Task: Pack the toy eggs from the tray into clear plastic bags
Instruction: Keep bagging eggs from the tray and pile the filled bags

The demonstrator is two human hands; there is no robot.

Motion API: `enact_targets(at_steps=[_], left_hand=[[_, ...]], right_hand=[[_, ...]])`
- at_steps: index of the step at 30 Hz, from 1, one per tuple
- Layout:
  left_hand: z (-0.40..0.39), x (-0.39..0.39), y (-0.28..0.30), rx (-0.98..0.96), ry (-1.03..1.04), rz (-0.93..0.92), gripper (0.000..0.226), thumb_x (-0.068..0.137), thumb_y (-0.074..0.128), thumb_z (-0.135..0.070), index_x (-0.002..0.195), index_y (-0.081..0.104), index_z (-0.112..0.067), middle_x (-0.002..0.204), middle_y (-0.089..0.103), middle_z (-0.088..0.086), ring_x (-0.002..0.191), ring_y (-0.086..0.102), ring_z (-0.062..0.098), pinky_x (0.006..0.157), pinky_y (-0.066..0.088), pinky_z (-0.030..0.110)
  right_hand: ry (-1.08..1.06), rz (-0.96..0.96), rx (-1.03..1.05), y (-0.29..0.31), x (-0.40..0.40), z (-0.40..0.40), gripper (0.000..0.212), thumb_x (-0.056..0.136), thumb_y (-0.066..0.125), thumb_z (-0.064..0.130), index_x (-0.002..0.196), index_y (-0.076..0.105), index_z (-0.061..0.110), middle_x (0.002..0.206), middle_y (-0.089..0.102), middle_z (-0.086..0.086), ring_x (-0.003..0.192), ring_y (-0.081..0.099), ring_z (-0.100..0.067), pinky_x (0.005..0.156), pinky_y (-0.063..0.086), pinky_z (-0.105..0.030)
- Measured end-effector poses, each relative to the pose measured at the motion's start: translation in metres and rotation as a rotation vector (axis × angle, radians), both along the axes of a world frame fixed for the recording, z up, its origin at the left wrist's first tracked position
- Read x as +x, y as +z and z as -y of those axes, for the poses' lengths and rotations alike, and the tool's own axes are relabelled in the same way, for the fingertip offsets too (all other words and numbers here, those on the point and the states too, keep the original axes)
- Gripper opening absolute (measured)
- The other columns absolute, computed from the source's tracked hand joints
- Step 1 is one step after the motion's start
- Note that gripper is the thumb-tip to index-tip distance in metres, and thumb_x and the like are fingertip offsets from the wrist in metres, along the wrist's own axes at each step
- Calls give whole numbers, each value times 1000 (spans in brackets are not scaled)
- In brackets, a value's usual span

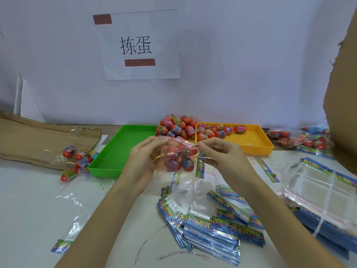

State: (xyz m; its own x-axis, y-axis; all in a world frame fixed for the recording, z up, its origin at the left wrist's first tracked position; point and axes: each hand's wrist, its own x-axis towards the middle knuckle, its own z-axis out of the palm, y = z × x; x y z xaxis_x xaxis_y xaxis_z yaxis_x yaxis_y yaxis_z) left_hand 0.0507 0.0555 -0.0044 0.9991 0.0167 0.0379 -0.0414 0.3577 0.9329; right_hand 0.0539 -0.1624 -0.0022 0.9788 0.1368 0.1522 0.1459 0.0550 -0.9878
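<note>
A clear plastic bag (178, 158) with several red toy eggs inside hangs above the table in front of me. My left hand (143, 159) pinches its top left corner, and my right hand (220, 155) pinches the top right edge. Behind the bag, a pile of red toy eggs (176, 125) fills an orange tray whose rim is mostly hidden. A second orange tray (251, 140) to the right holds several more eggs (216, 130). The green tray (116, 151) on the left has nothing in it.
Stacks of flat bags with blue printed headers (216, 231) lie under my forearms, with more at right (320, 192). Filled bags (297, 140) sit at far right, loose eggs (77, 157) by flattened cardboard (38, 138) at left. A cardboard box (342, 93) stands on the right.
</note>
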Motion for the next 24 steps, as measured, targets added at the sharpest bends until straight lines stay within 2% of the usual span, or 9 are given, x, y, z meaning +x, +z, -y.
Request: enact_targets(at_steps=[3, 6, 8, 10, 12, 15, 18, 21, 24], left_hand=[[3, -2, 1, -46, -12, -16, 20, 83, 76, -16, 100, 71, -7, 88, 77, 4, 80, 70, 13, 77, 60, 29], [4, -2, 1, 16, -38, 6, 30, 94, 68, -10, 117, 66, 9, 106, 75, 15, 87, 68, 19, 78, 60, 31], [3, -2, 0, 77, -77, 5, 40, 97, 66, -17, 122, 64, 15, 113, 73, 18, 91, 67, 23, 82, 60, 33], [4, -3, -1, 175, -104, 10, 44, 94, 71, -31, 116, 73, 6, 115, 74, 18, 96, 69, 28, 86, 62, 38], [6, -5, -3, 243, -79, 24, 35, 83, 80, -34, 99, 82, -3, 102, 77, 14, 90, 70, 26, 79, 63, 34], [7, -5, -4, 224, 13, 16, 24, 74, 86, -32, 82, 83, -10, 86, 76, 9, 75, 70, 18, 65, 59, 26], [4, -4, -3, 172, 108, 15, 21, 74, 87, -33, 82, 84, -14, 82, 78, 7, 67, 71, 13, 58, 57, 24], [1, -4, -4, 137, 199, 9, 18, 79, 87, -30, 83, 84, -12, 81, 78, 10, 66, 73, 17, 56, 59, 27], [0, -1, -3, 38, 165, -37, 32, 82, 80, -42, 88, 84, -10, 86, 77, 9, 72, 73, 17, 61, 61, 29]], right_hand=[[-21, -41, 113, 1, 1, -4, 12, 96, 70, 19, 88, 78, 17, 84, 75, 2, 84, 71, -12, 77, 57, -25], [-60, -30, 90, -2, 1, -6, 12, 99, 67, 19, 95, 77, 14, 84, 74, -1, 83, 70, -13, 76, 58, -27], [-83, -21, 57, -2, -1, -8, 13, 99, 67, 21, 98, 77, 13, 90, 75, -9, 89, 71, -21, 83, 61, -35], [-82, -11, 17, -4, -1, -8, 15, 99, 68, 23, 100, 77, 12, 98, 74, -17, 99, 70, -33, 93, 59, -46], [-64, -7, -4, -3, -2, -7, 15, 98, 69, 25, 100, 78, 13, 100, 74, -20, 103, 69, -38, 96, 58, -49], [-23, -24, -8, -2, -1, -7, 17, 99, 66, 31, 107, 77, 20, 100, 78, -6, 101, 73, -24, 88, 61, -38], [49, 13, -244, -2, -1, -7, 29, 98, 62, 51, 115, 71, 29, 101, 77, 10, 96, 70, -1, 78, 52, -20], [141, 40, -384, -4, -2, -6, 28, 99, 62, 46, 103, 72, 20, 91, 77, -1, 85, 73, -15, 71, 60, -26], [118, 114, -383, -6, -3, -7, 16, 101, 67, 29, 88, 74, 21, 78, 76, -2, 72, 71, -13, 64, 56, -22]])
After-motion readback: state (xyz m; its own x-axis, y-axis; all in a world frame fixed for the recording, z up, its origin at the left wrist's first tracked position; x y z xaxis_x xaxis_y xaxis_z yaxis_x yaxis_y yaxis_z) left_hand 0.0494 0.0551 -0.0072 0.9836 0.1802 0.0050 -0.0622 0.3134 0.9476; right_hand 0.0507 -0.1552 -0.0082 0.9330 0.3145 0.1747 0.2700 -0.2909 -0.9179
